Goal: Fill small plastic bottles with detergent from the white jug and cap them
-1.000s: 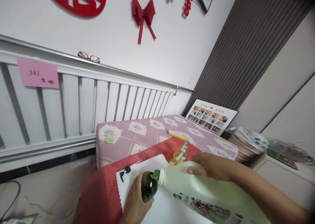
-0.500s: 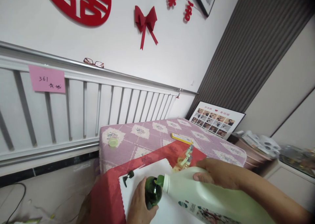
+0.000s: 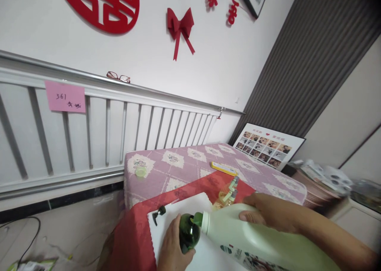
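My right hand [image 3: 270,212] is closed over the top of a large pale green jug [image 3: 253,235], which lies tipped with its white neck against the mouth of a small dark green bottle [image 3: 188,233]. My left hand [image 3: 172,252] is wrapped round that green bottle from below. Both stand over a white cloth [image 3: 181,211] on a red cloth [image 3: 133,235]. A black pump top [image 3: 157,214] lies on the white cloth to the left. Behind the jug stand small amber spray bottles [image 3: 228,193].
The table has a pink patterned cover [image 3: 184,161] with a green lid [image 3: 140,172] and a yellow flat object [image 3: 223,168] on it. A white radiator [image 3: 104,132] runs behind, with glasses [image 3: 118,76] on top. A photo board [image 3: 269,148] leans at the right.
The view has shifted slightly, so everything sits a little further right and lower. Both hands keep the same hold on the jug and the green bottle.
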A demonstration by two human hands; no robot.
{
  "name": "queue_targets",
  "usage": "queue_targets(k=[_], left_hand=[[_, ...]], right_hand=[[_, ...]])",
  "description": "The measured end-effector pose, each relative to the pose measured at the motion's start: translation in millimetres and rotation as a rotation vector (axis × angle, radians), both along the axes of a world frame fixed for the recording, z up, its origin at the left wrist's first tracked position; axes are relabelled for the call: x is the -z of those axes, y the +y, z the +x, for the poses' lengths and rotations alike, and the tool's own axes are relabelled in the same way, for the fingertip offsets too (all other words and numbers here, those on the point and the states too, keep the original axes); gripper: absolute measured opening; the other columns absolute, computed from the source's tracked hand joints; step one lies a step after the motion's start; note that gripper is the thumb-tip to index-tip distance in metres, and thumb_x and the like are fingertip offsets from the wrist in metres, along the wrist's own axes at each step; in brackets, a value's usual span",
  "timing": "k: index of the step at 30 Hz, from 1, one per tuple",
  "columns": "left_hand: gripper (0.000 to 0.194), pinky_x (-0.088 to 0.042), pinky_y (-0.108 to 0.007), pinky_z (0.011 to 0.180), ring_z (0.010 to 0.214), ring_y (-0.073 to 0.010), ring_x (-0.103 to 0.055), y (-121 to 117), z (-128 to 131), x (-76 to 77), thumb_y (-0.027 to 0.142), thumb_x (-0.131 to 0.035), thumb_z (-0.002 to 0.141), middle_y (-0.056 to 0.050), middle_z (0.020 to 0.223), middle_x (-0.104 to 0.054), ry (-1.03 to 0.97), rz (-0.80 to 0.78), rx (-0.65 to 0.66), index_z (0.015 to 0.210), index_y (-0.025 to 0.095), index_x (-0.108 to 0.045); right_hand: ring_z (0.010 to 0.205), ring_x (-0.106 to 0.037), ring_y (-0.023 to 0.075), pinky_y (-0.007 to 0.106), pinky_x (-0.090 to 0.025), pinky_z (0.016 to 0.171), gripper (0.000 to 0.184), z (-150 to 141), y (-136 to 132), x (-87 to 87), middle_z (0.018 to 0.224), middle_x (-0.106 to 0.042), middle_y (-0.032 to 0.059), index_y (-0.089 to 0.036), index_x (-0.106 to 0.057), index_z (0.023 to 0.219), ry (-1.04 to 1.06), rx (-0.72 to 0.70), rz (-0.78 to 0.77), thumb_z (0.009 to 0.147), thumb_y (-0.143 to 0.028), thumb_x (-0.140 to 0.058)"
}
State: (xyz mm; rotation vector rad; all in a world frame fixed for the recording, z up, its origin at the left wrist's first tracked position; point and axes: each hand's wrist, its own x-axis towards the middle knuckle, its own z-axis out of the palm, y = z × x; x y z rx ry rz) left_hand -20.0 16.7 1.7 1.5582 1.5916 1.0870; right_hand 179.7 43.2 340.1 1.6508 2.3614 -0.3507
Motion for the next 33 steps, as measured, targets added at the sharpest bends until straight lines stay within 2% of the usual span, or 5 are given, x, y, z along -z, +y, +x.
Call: queue_targets(k=[4, 9, 19, 26, 33], left_hand=[[0.098, -0.028, -0.043, 0.124, 0.148, -0.0289, -0.034, 1, 0, 0.3, 0.025, -0.063, 0.059, -0.013, 0.159, -0.037, -0.003, 0.008, -0.001, 0.151, 0.014, -0.029], [0.098, -0.03, -0.042, 0.123, 0.147, -0.0289, -0.036, 2, 0, 0.8, 0.025, -0.063, 0.058, -0.013, 0.158, -0.039, 0.001, 0.004, 0.002, 0.15, 0.013, -0.03], [0.096, -0.03, -0.041, 0.123, 0.145, -0.0279, -0.039, -6, 0, -16.7, 0.024, -0.061, 0.058, -0.014, 0.156, -0.042, -0.01, -0.005, -0.027, 0.148, 0.011, -0.031], [0.097, -0.03, -0.042, 0.123, 0.146, -0.0278, -0.037, -5, -1, -13.9, 0.027, -0.061, 0.06, -0.015, 0.158, -0.039, 0.005, -0.015, -0.018, 0.149, 0.01, -0.028], [0.095, -0.03, -0.04, 0.122, 0.146, -0.027, -0.038, -6, -1, -11.4, 0.026, -0.062, 0.06, -0.013, 0.157, -0.042, -0.01, 0.004, -0.036, 0.149, 0.014, -0.029]], right_hand=[[0.096, -0.07, 0.0359, 0.044, -0.052, 0.082, 0.053, 6, 4, 3.8, 0.107, -0.074, 0.0183, -0.016, -0.068, 0.097, 0.012, 0.003, -0.099, 0.087, -0.064, -0.046], [0.095, -0.07, 0.0358, 0.043, -0.052, 0.081, 0.052, 9, 5, 5.2, 0.104, -0.075, 0.0162, -0.019, -0.067, 0.093, 0.04, 0.001, -0.107, 0.086, -0.066, -0.047], [0.099, -0.068, 0.0356, 0.045, -0.051, 0.086, 0.048, 5, 2, 0.5, 0.108, -0.073, 0.017, -0.02, -0.068, 0.094, 0.009, 0.013, -0.079, 0.086, -0.063, -0.048], [0.098, -0.068, 0.0342, 0.044, -0.051, 0.086, 0.044, 3, 1, -0.4, 0.107, -0.073, 0.0163, -0.02, -0.067, 0.093, 0.002, 0.003, -0.086, 0.087, -0.06, -0.048], [0.097, -0.069, 0.034, 0.042, -0.052, 0.083, 0.047, -1, -3, -4.5, 0.106, -0.074, 0.0154, -0.019, -0.068, 0.094, 0.0, 0.004, -0.094, 0.087, -0.061, -0.047]])
